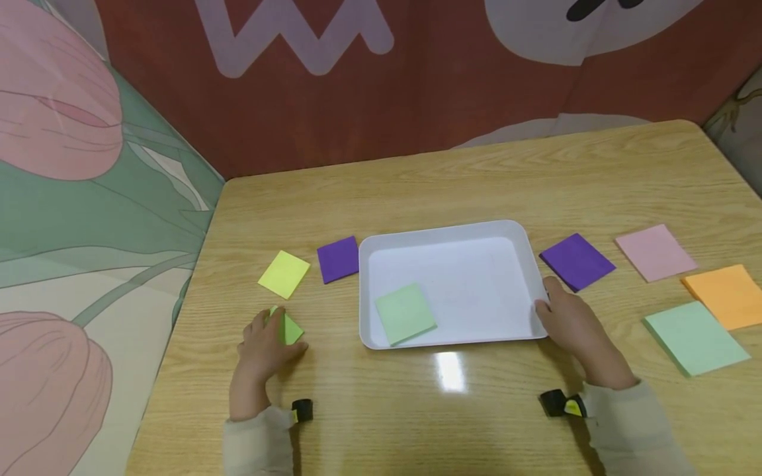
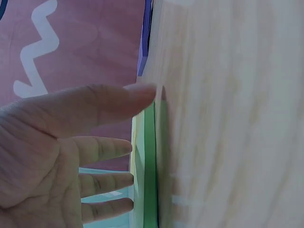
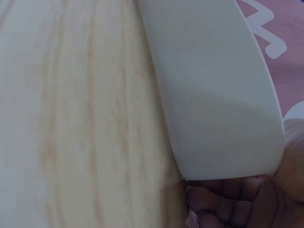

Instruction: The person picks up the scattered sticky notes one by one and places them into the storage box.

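Observation:
My left hand (image 1: 262,349) reaches over a bright green sticky note pad (image 1: 292,328), its fingers spread. In the left wrist view the thumb and fingertips are near the edge of this green pad (image 2: 150,171); whether they touch it is unclear. At the right end of the white tray (image 1: 464,277), my right hand (image 1: 574,320) holds the rim. The right wrist view shows curled fingers (image 3: 223,204) against the tray's end wall. A pale green sticky note pad (image 1: 406,314) lies inside the tray, at its front left.
A yellow pad (image 1: 284,274) and a purple pad (image 1: 338,259) lie left of the tray. To its right are another purple pad (image 1: 577,261), a pink pad (image 1: 655,252), an orange pad (image 1: 727,296) and a larger pale green pad (image 1: 695,338). A printed curtain (image 1: 417,99) hangs behind the table.

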`<state>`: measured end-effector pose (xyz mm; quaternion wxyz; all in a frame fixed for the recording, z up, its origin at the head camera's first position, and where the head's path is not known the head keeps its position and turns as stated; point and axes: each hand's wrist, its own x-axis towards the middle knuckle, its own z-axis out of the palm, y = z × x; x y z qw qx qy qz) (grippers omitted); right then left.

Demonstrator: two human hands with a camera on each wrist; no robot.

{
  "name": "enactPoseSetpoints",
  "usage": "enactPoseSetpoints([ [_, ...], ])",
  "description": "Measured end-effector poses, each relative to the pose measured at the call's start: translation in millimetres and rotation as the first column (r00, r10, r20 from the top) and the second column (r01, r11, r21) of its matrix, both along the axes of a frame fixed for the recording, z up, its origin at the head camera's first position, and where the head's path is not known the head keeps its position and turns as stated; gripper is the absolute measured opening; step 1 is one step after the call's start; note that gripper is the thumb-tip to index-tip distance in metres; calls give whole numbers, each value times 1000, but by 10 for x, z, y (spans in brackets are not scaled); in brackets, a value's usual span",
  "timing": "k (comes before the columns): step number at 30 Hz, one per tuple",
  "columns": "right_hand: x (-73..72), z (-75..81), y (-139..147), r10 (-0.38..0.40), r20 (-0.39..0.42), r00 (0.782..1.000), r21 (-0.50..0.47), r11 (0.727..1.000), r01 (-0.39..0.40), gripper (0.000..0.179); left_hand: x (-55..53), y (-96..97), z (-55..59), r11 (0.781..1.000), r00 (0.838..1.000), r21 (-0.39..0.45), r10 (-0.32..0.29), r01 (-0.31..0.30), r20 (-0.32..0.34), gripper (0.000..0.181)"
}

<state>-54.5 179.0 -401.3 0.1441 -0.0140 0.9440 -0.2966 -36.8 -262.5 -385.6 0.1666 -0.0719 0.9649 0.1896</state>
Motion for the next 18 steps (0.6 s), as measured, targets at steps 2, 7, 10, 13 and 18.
enactPoseSetpoints([
  [2,-2,0,0,0,3,1000,-4,1000,0,31,1,-22,-2,1000,1000,0,5,-5,9,79],
  [7,-4,3,4,5,4,1000,-10,1000,-5,30,14,-65,-14,1000,999,10,19,-20,37,83],
  [10,-4,5,8,6,-1,1000,-10,1000,-6,29,17,-68,-7,1000,999,9,17,-17,30,78],
  [13,-1,3,12,7,0,1000,-11,1000,-7,30,11,-65,3,1000,1000,-21,-3,4,11,70],
  [18,7,-11,16,7,-4,1000,-22,1000,-7,27,-6,-49,3,995,998,-75,-62,60,-29,63],
])
